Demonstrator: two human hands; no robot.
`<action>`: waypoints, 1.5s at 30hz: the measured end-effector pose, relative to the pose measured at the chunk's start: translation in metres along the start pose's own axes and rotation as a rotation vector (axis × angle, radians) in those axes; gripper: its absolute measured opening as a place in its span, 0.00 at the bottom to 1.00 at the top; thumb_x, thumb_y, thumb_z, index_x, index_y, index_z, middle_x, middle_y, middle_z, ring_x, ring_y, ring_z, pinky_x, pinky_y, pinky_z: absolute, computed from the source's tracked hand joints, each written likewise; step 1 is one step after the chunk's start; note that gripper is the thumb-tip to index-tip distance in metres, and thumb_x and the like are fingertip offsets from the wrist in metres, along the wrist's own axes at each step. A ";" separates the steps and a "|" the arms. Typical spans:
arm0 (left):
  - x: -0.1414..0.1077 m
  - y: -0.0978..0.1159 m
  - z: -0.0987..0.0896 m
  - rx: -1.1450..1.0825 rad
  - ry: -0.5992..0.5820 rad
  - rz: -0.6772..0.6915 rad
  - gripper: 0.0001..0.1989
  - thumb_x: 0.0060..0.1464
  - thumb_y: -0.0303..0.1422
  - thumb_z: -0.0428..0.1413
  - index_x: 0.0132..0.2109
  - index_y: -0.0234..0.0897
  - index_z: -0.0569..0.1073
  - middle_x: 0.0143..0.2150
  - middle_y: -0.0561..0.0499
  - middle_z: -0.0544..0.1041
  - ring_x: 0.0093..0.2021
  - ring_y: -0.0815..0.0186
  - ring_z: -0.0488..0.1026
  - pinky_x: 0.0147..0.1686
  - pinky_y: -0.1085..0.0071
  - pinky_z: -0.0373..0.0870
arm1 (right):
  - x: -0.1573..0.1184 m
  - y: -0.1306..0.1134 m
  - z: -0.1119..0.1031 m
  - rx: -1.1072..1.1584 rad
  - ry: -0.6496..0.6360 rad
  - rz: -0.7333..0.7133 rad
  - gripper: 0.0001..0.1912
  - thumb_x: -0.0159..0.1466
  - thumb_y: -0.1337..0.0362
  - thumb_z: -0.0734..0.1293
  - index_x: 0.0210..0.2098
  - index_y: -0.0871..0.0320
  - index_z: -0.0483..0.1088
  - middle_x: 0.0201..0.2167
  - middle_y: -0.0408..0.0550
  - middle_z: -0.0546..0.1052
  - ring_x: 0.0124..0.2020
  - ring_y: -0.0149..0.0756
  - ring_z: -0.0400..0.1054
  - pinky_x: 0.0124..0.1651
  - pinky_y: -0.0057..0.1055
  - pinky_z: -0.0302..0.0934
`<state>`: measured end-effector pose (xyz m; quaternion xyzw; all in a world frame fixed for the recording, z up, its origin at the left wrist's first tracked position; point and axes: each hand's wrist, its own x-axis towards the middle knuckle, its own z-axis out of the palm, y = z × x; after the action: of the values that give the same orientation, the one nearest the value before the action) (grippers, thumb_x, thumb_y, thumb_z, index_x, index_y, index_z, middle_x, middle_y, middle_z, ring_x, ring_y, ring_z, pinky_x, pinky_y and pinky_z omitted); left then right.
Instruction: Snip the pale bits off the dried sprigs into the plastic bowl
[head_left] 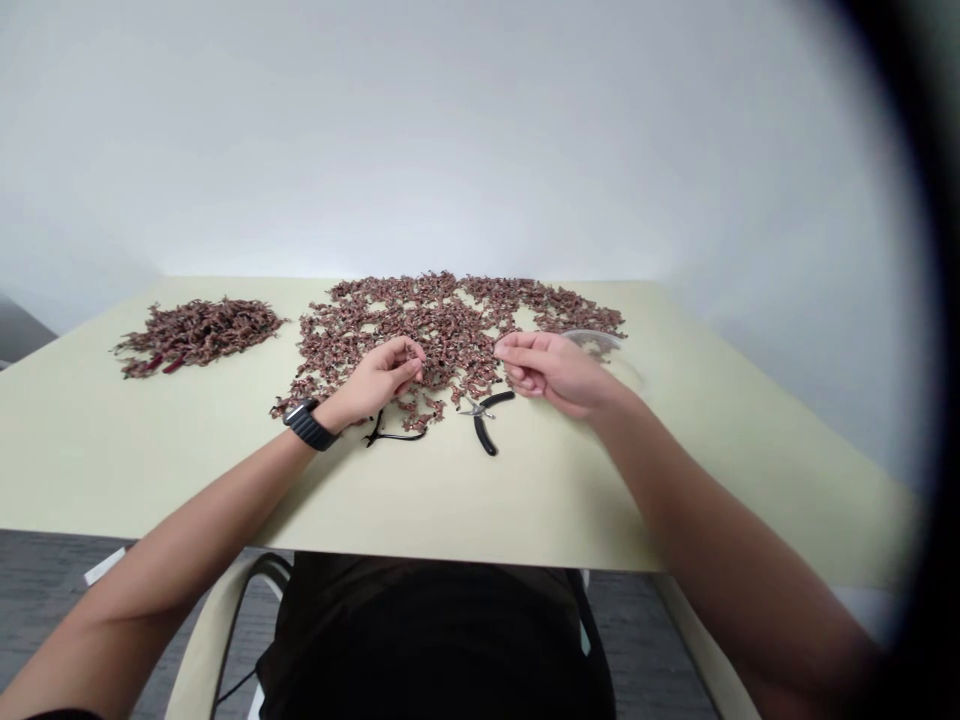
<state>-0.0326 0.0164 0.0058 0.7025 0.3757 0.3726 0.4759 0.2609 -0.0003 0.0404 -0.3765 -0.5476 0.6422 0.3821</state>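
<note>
Over the near part of a wide spread of small reddish-brown pieces (pixel 390 325), my left hand (pixel 386 377) is closed, its thumb and fingers pinched together. Whatever is between those fingertips is too small to make out. My right hand (pixel 551 370) is also closed, thumb pressed to forefinger, at the right side of the spread. Its pinch hides anything it may hold. Between and below the hands lie pliers with black handles (pixel 486 435) and silver jaws. A black hand tool (pixel 397 436) rests just below my left hand, partly hidden by it.
A denser heap of longer brown pieces (pixel 202 335) lies at the left, with a few dark red bits at its front. Behind my right hand stands a clear round container (pixel 596 338). The pale table (pixel 465 510) meets a white wall (pixel 420 140) at the back.
</note>
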 end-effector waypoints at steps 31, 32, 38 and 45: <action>-0.017 0.018 0.034 0.365 0.013 0.169 0.08 0.61 0.33 0.55 0.39 0.34 0.76 0.29 0.53 0.76 0.25 0.73 0.67 0.27 0.77 0.62 | -0.005 -0.007 -0.006 -1.011 0.599 -0.219 0.09 0.66 0.61 0.63 0.39 0.56 0.73 0.26 0.46 0.76 0.25 0.34 0.63 0.33 0.33 0.56; -0.015 0.017 0.033 0.367 0.022 0.167 0.07 0.61 0.33 0.55 0.39 0.34 0.76 0.30 0.53 0.76 0.25 0.73 0.67 0.27 0.77 0.62 | -0.004 -0.010 -0.022 -1.090 0.708 -0.209 0.08 0.65 0.62 0.64 0.38 0.56 0.74 0.27 0.48 0.76 0.27 0.36 0.64 0.35 0.34 0.56; -0.010 0.010 0.032 0.367 0.050 0.148 0.10 0.62 0.36 0.55 0.39 0.34 0.77 0.31 0.52 0.77 0.25 0.72 0.66 0.26 0.76 0.61 | -0.006 -0.013 -0.094 -1.362 0.701 0.193 0.13 0.64 0.61 0.64 0.28 0.59 0.75 0.29 0.60 0.77 0.30 0.38 0.63 0.36 0.38 0.50; -0.012 0.010 0.035 0.351 -0.020 0.120 0.16 0.64 0.43 0.56 0.42 0.34 0.80 0.34 0.48 0.79 0.26 0.72 0.68 0.25 0.76 0.62 | 0.000 -0.004 -0.042 -1.153 0.569 -0.157 0.11 0.65 0.60 0.64 0.33 0.57 0.77 0.29 0.50 0.77 0.29 0.36 0.63 0.34 0.34 0.51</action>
<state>-0.0052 -0.0101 0.0043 0.7995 0.3875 0.3223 0.3267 0.2989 0.0179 0.0396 -0.6355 -0.7079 0.0906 0.2945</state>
